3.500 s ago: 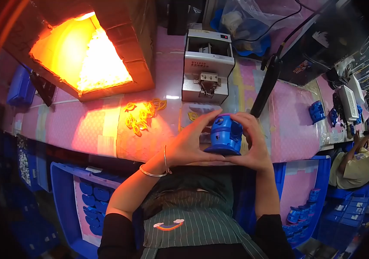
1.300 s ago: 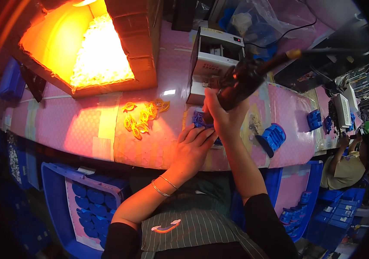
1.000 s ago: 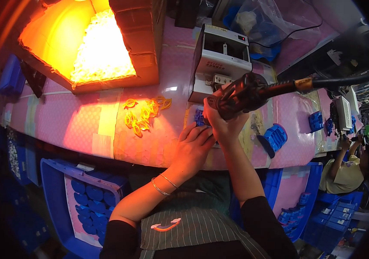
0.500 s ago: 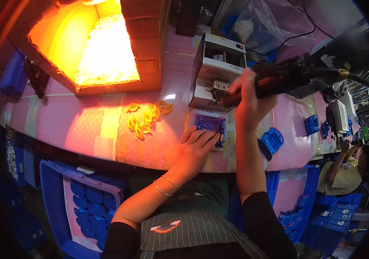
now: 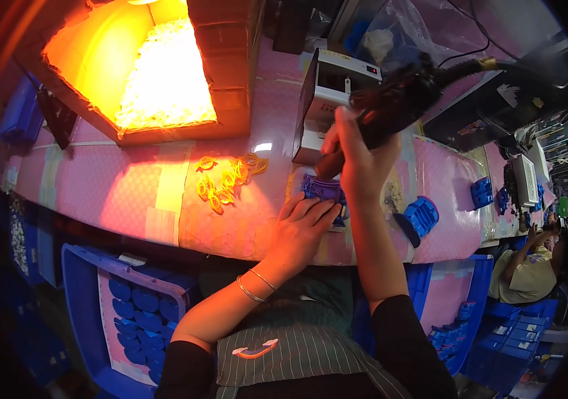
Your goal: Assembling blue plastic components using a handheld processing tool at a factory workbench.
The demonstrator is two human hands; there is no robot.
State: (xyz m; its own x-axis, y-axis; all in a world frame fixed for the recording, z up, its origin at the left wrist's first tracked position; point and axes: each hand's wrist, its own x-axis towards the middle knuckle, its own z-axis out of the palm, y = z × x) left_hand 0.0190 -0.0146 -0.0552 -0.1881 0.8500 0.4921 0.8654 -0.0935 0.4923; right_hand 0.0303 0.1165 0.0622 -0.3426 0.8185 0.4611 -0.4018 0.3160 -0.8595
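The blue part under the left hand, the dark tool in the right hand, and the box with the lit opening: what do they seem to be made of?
Blue part: probably moulded plastic, judging by its even colour; partly covered.
Dark tool: perhaps plastic, dull black; blur leaves this open.
Box: likely cardboard, matt brown, with ragged opening edges.

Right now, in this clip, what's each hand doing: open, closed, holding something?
Left hand: open, fingers laid over a blue part on the table.
Right hand: closed around a black handheld tool.
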